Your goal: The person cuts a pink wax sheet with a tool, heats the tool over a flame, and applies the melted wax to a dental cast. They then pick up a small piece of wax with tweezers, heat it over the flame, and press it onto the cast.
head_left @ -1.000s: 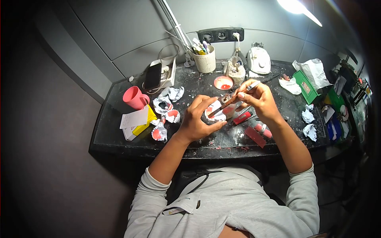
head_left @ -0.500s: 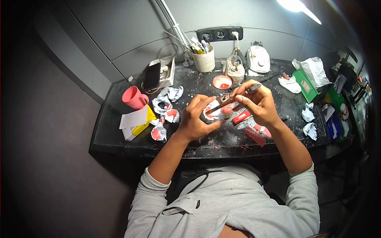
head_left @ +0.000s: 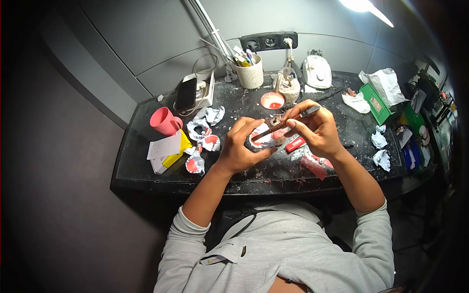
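Note:
My left hand [head_left: 238, 149] is curled around a white plaster dental model [head_left: 266, 141] with pink wax on it, held over the middle of the bench. A slim wax knife [head_left: 262, 135] is pinched in my right hand [head_left: 318, 131], its tip resting on or just above the model; contact is too small to make out. Behind the model stands a small object with a round metallic top [head_left: 276, 120], partly hidden by my hands. Under my right hand lie a red item with a white label [head_left: 295, 143] and a pink wax sheet [head_left: 314, 167].
More dental models [head_left: 195, 163] with pink wax lie to the left, near a pink mug [head_left: 165, 121] and a yellow box [head_left: 177, 155]. A dish of red wax [head_left: 272, 101] and a woven pen cup [head_left: 249, 73] stand behind. Crumpled paper [head_left: 381, 160] and a green box [head_left: 375, 104] are right.
Both hands keep nearly the same pose on the model and wax knife. The whole view has shifted very slightly.

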{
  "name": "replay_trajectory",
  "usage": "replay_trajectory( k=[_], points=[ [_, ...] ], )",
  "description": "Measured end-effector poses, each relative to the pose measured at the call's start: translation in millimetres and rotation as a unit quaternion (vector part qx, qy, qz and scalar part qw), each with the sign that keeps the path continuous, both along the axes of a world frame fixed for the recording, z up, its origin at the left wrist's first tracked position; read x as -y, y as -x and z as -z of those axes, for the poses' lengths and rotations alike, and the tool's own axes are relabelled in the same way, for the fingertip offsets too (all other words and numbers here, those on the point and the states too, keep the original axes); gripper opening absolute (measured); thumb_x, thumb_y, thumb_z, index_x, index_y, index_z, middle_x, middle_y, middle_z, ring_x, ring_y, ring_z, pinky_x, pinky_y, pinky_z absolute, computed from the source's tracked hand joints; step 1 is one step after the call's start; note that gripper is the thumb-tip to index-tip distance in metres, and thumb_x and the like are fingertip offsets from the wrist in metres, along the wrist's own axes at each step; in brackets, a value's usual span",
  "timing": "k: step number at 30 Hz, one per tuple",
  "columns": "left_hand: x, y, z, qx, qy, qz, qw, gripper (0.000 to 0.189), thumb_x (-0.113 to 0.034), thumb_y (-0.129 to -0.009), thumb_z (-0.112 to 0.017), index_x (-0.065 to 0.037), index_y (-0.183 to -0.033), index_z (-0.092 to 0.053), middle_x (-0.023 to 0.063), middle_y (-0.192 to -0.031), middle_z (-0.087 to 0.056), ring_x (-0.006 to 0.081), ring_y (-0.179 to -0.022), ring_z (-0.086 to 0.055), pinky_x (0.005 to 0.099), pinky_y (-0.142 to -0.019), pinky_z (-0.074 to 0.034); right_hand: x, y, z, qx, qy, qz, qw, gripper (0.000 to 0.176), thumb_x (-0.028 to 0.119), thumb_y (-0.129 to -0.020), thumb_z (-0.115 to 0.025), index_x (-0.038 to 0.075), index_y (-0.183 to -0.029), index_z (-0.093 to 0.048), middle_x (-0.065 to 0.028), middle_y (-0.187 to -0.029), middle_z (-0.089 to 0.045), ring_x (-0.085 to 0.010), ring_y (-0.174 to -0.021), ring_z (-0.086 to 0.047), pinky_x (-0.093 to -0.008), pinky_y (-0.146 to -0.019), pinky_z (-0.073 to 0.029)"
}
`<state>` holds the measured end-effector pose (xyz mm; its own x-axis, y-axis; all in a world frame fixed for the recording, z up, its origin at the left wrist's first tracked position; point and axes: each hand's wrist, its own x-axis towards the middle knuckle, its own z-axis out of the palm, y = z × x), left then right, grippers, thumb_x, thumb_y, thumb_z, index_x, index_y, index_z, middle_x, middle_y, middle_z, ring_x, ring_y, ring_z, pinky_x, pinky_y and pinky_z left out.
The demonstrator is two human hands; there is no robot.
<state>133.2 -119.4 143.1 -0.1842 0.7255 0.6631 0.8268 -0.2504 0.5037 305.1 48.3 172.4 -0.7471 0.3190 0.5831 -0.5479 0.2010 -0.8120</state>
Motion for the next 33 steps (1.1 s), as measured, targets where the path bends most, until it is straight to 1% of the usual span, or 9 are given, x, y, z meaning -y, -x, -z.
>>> replay_trajectory(
  k=[3,5,8,15,24,26,30,32,33],
  points=[
    [-0.1,0.1,0.0,0.002,0.0,-0.001,1.0,0.067,-0.019,-0.063,-0.093,0.0,-0.122,-0.067,0.0151,-0.106,-0.067,0.0276,-0.095,-0.067,0.0364,-0.083,-0.054,-0.3,-1.3,-0.6,-0.002,-0.022,0.017,1.0,0.012,-0.001,-0.098,-0.064,-0.005,-0.108,-0.059,-0.0108,-0.102,-0.07,-0.0155,-0.092,-0.072,-0.0289,-0.08,-0.063],
    [-0.3,0.7,-0.4,-0.015,-0.009,-0.008,1.0,0.067,-0.02,-0.064,-0.094,0.0,-0.121,-0.066,0.0149,-0.106,-0.066,0.0266,-0.095,-0.067,0.0358,-0.083,-0.054,-1.5,-5.3,-6.3,0.009,-0.071,0.066,0.995,0.012,-0.002,-0.098,-0.064,-0.005,-0.108,-0.059,-0.011,-0.099,-0.071,-0.0151,-0.091,-0.072,-0.0285,-0.079,-0.063],
    [1.9,-0.9,-3.6,0.019,0.0,-0.012,1.0,0.066,-0.021,-0.065,-0.094,0.001,-0.121,-0.066,0.0143,-0.107,-0.066,0.0245,-0.096,-0.066,0.0348,-0.084,-0.053,-12.5,-10.6,-14.7,-0.026,0.014,0.1,0.995,0.012,0.001,-0.097,-0.066,-0.004,-0.106,-0.061,-0.0115,-0.094,-0.071,-0.0173,-0.088,-0.072,-0.0305,-0.074,-0.064],
    [1.9,-0.1,-4.8,0.06,0.019,-0.009,0.998,0.066,-0.022,-0.066,-0.094,0.003,-0.12,-0.066,0.0137,-0.11,-0.065,0.0222,-0.098,-0.065,0.0333,-0.086,-0.052,-43.1,-13.9,-12.2,0.027,0.042,0.181,0.982,0.01,0.004,-0.097,-0.067,0.0,-0.103,-0.06,-0.0112,-0.093,-0.072,-0.0166,-0.083,-0.073,-0.0301,-0.068,-0.062],
    [1.5,-0.5,-6.0,0.057,0.018,-0.019,0.998,0.066,-0.023,-0.066,-0.094,0.004,-0.119,-0.065,0.0144,-0.109,-0.065,0.024,-0.1,-0.065,0.0345,-0.089,-0.051,-44.2,-13.7,-10.2,0.02,0.038,0.172,0.984,0.011,0.006,-0.097,-0.068,0.001,-0.104,-0.061,-0.0111,-0.091,-0.073,-0.0164,-0.082,-0.073,-0.0293,-0.068,-0.061],
    [1.1,1.1,-4.3,0.035,0.006,-0.019,0.999,0.068,-0.024,-0.066,-0.096,0.004,-0.12,-0.065,0.0142,-0.107,-0.064,0.0238,-0.095,-0.066,0.0349,-0.084,-0.054,-43.8,-13.9,-10.6,0.02,0.038,0.172,0.984,0.011,0.006,-0.097,-0.069,0.001,-0.104,-0.061,-0.011,-0.091,-0.073,-0.0162,-0.082,-0.073,-0.0292,-0.068,-0.061],
    [1.6,-0.4,-5.3,0.034,0.005,-0.021,0.999,0.068,-0.024,-0.066,-0.096,0.004,-0.12,-0.064,0.0144,-0.108,-0.064,0.0235,-0.095,-0.066,0.0348,-0.084,-0.054,-43.9,-13.5,-10.2,0.02,0.035,0.17,0.985,0.011,0.006,-0.097,-0.069,0.001,-0.104,-0.061,-0.0106,-0.091,-0.073,-0.0155,-0.082,-0.073,-0.0286,-0.067,-0.061],
    [1.7,-2.2,-5.3,0.05,0.003,-0.026,0.998,0.068,-0.022,-0.065,-0.095,0.002,-0.121,-0.064,0.0153,-0.111,-0.064,0.026,-0.101,-0.065,0.0362,-0.09,-0.052,-43.4,-13.6,-10.2,0.02,0.035,0.172,0.984,0.011,0.006,-0.097,-0.069,0.001,-0.104,-0.062,-0.0105,-0.091,-0.073,-0.0153,-0.082,-0.073,-0.0284,-0.067,-0.061],
    [1.0,-1.8,-4.3,0.05,0.003,-0.026,0.998,0.068,-0.022,-0.065,-0.095,0.002,-0.121,-0.064,0.0153,-0.111,-0.064,0.026,-0.101,-0.065,0.0362,-0.09,-0.052,-43.3,-13.7,-10.3,0.02,0.034,0.173,0.984,0.011,0.006,-0.097,-0.069,0.001,-0.104,-0.062,-0.0104,-0.091,-0.073,-0.0151,-0.082,-0.073,-0.0282,-0.067,-0.061]
  ],
)
